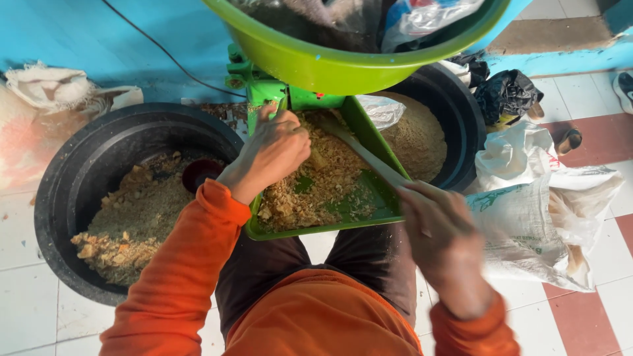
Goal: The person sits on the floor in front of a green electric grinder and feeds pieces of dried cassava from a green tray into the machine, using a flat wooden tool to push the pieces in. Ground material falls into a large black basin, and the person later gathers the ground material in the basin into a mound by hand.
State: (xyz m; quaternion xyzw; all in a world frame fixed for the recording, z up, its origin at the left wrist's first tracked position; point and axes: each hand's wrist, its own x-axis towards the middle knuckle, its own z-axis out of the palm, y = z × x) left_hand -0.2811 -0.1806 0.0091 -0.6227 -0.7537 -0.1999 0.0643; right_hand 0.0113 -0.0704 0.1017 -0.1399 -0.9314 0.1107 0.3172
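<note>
Nearest the camera, the person's orange sleeves [191, 277] reach forward over the lap. The right hand [438, 231] is clenched round the near end of a pale stick [369, 158], which slants up and left into the green tray [330, 227]. The left hand [273, 151] lies knuckles-up on the crumbly tan meal [316, 184] heaped in that tray, fingers curled into it; whether it grips a clump cannot be told.

Judgement on handling: the meal looks dry, loose and light, part lump, part crumb. It will not hold a shape, so it is best raked or pressed with a cupped palm or the stick, not pinched. The stick looks stiff and light, best held at its near end.

To the left, a black tub [59, 198] on the tiled floor [26, 296] holds more coarse meal and a small dark-red cup [198, 173]. Behind the tray, a second black tub [465, 125] holds finer meal. A white sack [527, 224] lies right. Above hangs a green basin [316, 62], against a blue wall [66, 33].
</note>
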